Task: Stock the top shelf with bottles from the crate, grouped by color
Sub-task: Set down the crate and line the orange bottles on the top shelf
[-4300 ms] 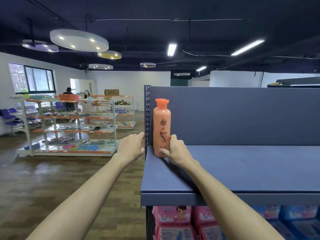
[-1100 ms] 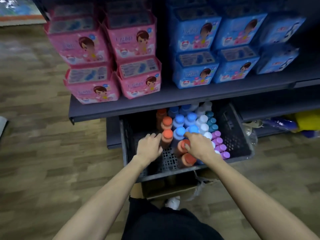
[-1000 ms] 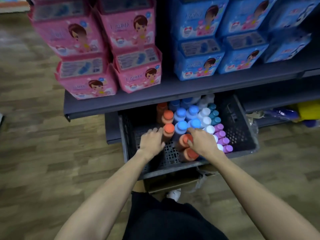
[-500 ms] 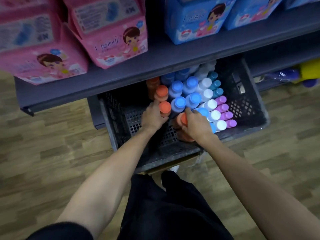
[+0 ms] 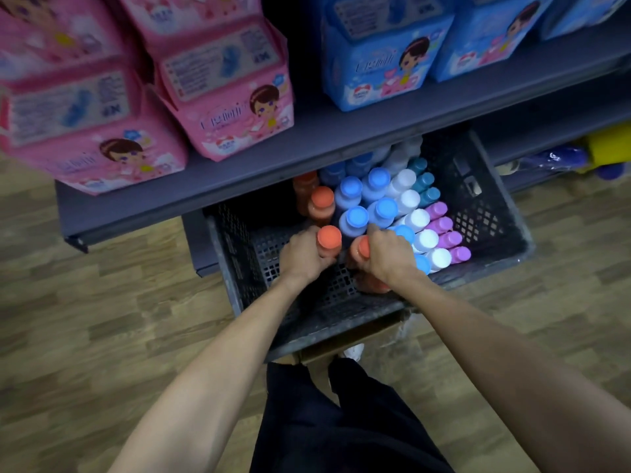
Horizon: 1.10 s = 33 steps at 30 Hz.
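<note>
Bottles (image 5: 382, 199) upright in crate (image 5: 485, 213), under shelf (image 5: 341, 138) of packs (image 5: 222, 107)

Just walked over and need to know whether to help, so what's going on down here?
A person is bent over a dark crate on the floor, taking out orange bottles. The left hand grips one orange-capped bottle and the right hand grips another; both bottles are still inside the crate. Blue, white, teal and purple-capped bottles stand packed in rows beside them. The shelf just above holds pink packs and blue packs.

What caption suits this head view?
Left hand and right hand each grip an orange bottle in the crate.
</note>
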Tool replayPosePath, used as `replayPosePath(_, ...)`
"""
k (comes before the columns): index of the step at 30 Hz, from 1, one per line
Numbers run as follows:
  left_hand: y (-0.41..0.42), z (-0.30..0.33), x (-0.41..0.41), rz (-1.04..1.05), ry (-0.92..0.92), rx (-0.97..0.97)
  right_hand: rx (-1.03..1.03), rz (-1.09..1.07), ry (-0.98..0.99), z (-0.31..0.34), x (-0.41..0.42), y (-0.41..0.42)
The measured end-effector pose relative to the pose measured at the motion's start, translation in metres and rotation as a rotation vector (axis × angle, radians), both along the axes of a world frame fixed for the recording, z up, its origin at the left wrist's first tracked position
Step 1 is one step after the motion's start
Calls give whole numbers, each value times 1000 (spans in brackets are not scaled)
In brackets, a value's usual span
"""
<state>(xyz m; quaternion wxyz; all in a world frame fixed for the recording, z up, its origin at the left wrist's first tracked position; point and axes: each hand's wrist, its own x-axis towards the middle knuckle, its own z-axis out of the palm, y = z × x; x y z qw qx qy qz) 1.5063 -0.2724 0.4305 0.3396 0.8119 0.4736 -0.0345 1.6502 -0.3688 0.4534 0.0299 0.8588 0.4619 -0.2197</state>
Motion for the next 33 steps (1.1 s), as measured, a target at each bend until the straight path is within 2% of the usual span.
replayPosePath(3, 3, 18, -13, 9, -40, 12, 24, 31, 4, 22, 6, -2)
replayPosePath(11, 19, 84, -27, -54, -137, 166, 207, -9, 246, 98, 20, -2)
replayPosePath(17, 21, 138, -32, 10, -246, 221, 374, 92, 376, 140, 29, -1)
replayPosePath(21, 22, 170, -40, 41, -297, 249, 436, 178, 331, 160, 36, 3)
replayPosePath(33, 21, 271, -46, 11, -302, 524, 749, 406, 125, 259, 36, 30)
